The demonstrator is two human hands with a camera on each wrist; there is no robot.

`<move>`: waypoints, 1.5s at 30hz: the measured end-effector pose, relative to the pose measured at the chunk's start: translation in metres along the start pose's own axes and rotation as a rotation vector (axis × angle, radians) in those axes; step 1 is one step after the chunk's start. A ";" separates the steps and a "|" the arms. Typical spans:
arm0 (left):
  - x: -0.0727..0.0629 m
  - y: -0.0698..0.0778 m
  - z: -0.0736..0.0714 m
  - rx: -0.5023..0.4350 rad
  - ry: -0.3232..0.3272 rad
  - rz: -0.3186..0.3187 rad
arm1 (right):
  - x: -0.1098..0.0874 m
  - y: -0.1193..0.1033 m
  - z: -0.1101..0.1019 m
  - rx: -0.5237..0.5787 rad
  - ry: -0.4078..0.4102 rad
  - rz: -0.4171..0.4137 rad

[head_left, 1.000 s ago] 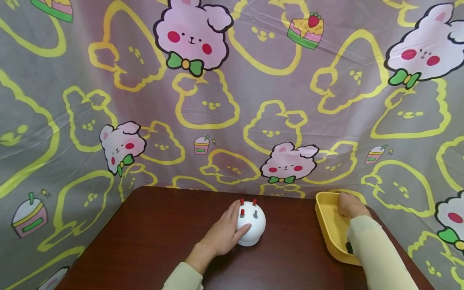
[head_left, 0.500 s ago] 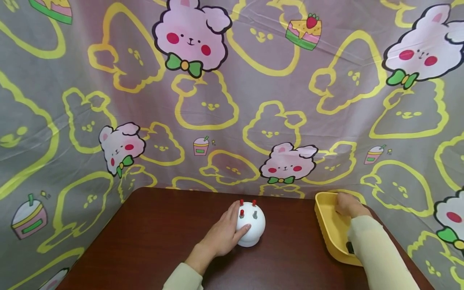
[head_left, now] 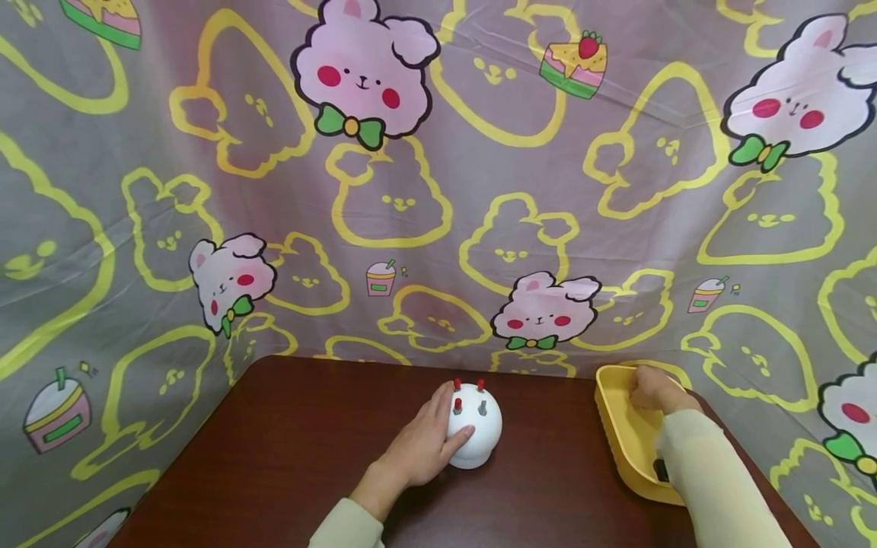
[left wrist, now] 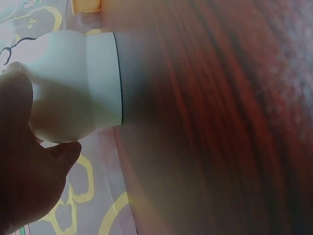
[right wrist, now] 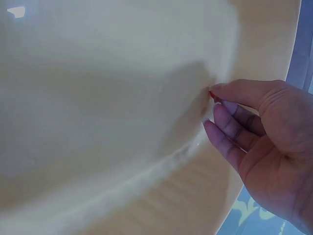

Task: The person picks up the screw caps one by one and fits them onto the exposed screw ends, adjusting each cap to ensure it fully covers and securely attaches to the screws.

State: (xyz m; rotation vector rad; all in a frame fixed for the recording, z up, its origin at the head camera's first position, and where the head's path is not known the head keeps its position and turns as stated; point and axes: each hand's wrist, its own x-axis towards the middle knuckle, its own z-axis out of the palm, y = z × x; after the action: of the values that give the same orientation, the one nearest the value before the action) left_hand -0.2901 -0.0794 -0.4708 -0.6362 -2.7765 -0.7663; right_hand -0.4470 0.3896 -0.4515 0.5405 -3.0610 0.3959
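A white ball-shaped switch box (head_left: pixel 483 436) stands upright on the table in the head view. Three of the toggle switches on its top wear red caps (head_left: pixel 457 404), and one grey toggle switch (head_left: pixel 483 408) is bare. My left hand (head_left: pixel 419 444) holds the box from the left, thumb on the near side, fingers round the far side. To the right, my right hand (head_left: pixel 659 390) reaches into a yellow tray (head_left: pixel 610 430). Between its thumb and fingertips, the right wrist view shows a pinched small red cap (right wrist: pixel 212 94), mostly hidden.
A black object (head_left: pixel 661 469) lies in the tray's near end, partly covered by the right sleeve (head_left: pixel 712 479). The dark brown wooden table (head_left: pixel 294 449) meets a patterned cloth (head_left: pixel 425 259) at its back and sides.
My right hand has shifted slightly left inside the tray. The left hand and the white switch box stay in place.
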 end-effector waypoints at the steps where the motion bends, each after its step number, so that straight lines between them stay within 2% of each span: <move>1: 0.000 0.000 0.000 0.000 0.002 0.002 | -0.001 -0.001 -0.001 0.007 -0.002 0.005; 9: 0.001 0.000 -0.001 0.001 0.020 0.015 | -0.007 -0.021 -0.020 0.004 -0.025 0.055; 13: 0.001 -0.001 0.000 0.000 0.020 0.014 | -0.005 -0.022 -0.020 0.011 -0.003 0.028; 20: 0.000 0.000 0.001 -0.007 0.015 0.009 | 0.000 -0.015 -0.019 0.051 0.060 -0.097; 27: 0.000 0.000 0.000 -0.011 0.026 0.015 | -0.001 -0.019 -0.027 0.048 0.058 -0.070; 33: -0.001 -0.001 0.001 -0.013 0.026 0.018 | -0.007 -0.029 -0.036 0.070 0.025 -0.057; 40: -0.002 0.000 0.001 -0.029 0.030 0.018 | -0.012 -0.034 -0.041 0.060 0.088 -0.104; 45: -0.001 0.000 0.001 -0.028 0.033 0.019 | -0.016 -0.037 -0.045 0.107 0.102 -0.093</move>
State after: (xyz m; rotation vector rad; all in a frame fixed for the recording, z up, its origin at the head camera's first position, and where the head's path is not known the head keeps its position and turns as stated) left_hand -0.2889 -0.0793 -0.4723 -0.6484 -2.7308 -0.8062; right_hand -0.4211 0.3728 -0.4000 0.6426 -2.9174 0.5675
